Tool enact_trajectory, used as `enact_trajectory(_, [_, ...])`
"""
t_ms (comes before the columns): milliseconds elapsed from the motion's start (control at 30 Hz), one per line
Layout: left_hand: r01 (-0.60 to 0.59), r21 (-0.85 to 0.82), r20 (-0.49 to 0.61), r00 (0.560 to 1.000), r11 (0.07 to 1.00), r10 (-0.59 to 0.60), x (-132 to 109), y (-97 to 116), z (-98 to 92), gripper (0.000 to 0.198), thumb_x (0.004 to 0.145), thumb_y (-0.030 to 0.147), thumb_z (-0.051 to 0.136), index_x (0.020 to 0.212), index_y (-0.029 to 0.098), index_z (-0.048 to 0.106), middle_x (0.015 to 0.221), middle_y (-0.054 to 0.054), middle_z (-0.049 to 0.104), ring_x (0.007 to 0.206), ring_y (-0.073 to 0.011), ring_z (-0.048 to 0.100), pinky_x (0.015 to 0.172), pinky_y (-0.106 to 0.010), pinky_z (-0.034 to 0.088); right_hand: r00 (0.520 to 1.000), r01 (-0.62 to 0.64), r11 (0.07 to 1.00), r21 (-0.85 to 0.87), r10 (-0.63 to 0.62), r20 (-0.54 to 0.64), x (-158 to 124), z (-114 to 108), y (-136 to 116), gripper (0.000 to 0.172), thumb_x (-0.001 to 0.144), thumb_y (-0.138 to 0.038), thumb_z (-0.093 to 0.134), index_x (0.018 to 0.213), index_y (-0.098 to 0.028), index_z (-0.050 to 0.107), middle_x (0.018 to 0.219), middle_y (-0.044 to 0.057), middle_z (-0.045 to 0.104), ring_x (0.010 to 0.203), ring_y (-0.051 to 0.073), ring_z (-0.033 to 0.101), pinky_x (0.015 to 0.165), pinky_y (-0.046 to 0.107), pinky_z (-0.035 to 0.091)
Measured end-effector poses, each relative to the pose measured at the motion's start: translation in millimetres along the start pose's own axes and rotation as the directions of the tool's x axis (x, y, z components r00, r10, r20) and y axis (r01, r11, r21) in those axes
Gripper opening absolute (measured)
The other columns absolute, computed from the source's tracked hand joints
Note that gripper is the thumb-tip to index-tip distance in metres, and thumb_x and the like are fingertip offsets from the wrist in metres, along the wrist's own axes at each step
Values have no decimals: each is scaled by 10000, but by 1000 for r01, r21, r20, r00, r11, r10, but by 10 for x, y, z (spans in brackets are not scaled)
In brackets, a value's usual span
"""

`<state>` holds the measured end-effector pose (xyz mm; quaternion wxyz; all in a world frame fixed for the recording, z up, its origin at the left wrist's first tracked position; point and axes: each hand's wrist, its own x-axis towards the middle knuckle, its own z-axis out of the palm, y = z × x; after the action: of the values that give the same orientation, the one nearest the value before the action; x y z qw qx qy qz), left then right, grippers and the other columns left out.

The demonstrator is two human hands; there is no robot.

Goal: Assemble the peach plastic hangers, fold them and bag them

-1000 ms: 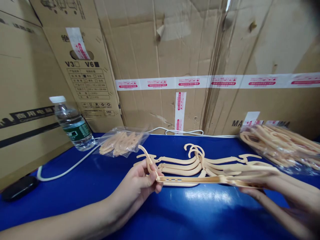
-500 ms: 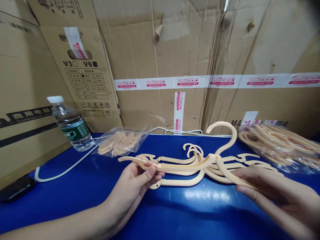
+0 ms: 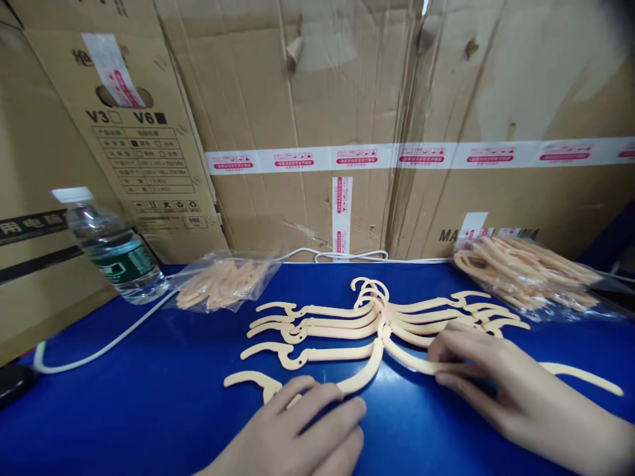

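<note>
A cream plastic clothes hanger (image 3: 361, 378) lies nearest me on the blue table, at the front of a row of several similar hangers (image 3: 342, 316). My left hand (image 3: 307, 430) is over its left arm, fingers bent down around it, with the thumb hidden. The hooked left tip sticks out past the knuckles. On the other side, my right hand (image 3: 489, 377) pinches the right arm between thumb and fingers, and its end shows beyond the hand. The hooks of the row overlap in the middle.
Clear bags of cream hanger parts lie at left (image 3: 223, 283) and right (image 3: 526, 271). A water bottle (image 3: 114, 244) stands at left beside a white cable (image 3: 104, 357) and a black object (image 3: 17, 387). Cardboard boxes (image 3: 297, 218) wall off the back of the blue table (image 3: 149, 410).
The held hanger has come down from above the table onto it, in front of the row, its hook now lying back. My left hand has turned over, back upward. The view shifted slightly right.
</note>
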<state>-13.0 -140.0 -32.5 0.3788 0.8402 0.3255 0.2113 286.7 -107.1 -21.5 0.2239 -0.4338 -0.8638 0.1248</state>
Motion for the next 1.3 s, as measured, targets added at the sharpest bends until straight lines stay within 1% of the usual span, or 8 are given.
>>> enact_trajectory(133, [-51,153,-46,997,987,59,-8,-91,-66,411,880,260,613,1288,308,610,1312,-83,604,1265,-409,478,1087,-520,253,998,66,987,-146,-67,-6,-4,12,-34,113,845,-174,501,898,-214,592,1049,120,624,950,251,616,741,368,571])
enact_trajectory(300, [-120,303,-106,982,945,159,7,-306,-12,601,831,363,681,1394,292,484,1430,-63,482,1303,-387,449,1123,-454,239,994,67,930,-363,-95,-59,-24,123,64,465,942,-266,412,1396,-172,434,1435,185,458,1338,337,408,1010,565,435])
enact_trajectory(433, [-96,379,-183,967,920,176,62,-249,-10,698,781,407,732,1413,282,462,1456,-71,460,1326,-373,432,1155,-454,205,994,10,902,-432,39,105,65,191,202,661,976,-492,344,1510,-114,253,1530,207,291,1414,378,236,1065,646,314])
enact_trajectory(567, [-26,395,-277,950,918,146,153,-222,-108,617,831,413,675,1397,250,492,1474,-90,445,1359,-341,394,1172,-452,163,987,-29,895,-446,97,129,297,207,312,655,999,-497,232,1504,-81,263,1540,214,235,1424,363,197,1103,626,248])
enact_trajectory(633, [-24,402,-257,957,915,138,225,-270,-199,589,863,440,625,1395,221,497,1480,-109,436,1377,-342,365,1174,-473,155,992,-23,893,-450,77,101,432,218,364,647,1004,-483,216,1497,-69,278,1532,220,252,1423,354,212,1112,601,248])
enact_trajectory(700, [-46,477,-113,987,878,113,302,-312,-297,599,892,476,570,1417,211,463,1502,-123,397,1397,-337,333,1168,-486,180,994,-11,896,-443,57,90,556,228,417,649,1003,-479,217,1499,-64,271,1528,223,264,1424,345,225,1125,579,236])
enact_trajectory(900, [4,746,36,998,666,-45,392,-224,-456,646,955,527,387,1464,131,366,1560,-161,259,1438,-337,233,1152,-520,237,994,-26,911,-412,66,84,698,182,529,660,986,-541,230,1489,-122,313,1545,191,272,1437,353,193,1114,630,188])
enact_trajectory(1300, [-19,815,-32,996,579,79,141,-172,-446,604,960,508,394,1434,133,403,1510,-156,380,1406,-305,327,1141,-489,288,979,32,900,-435,-115,-166,223,-42,584,300,961,-295,414,1138,-140,599,1143,166,629,1082,289,566,952,461,452])
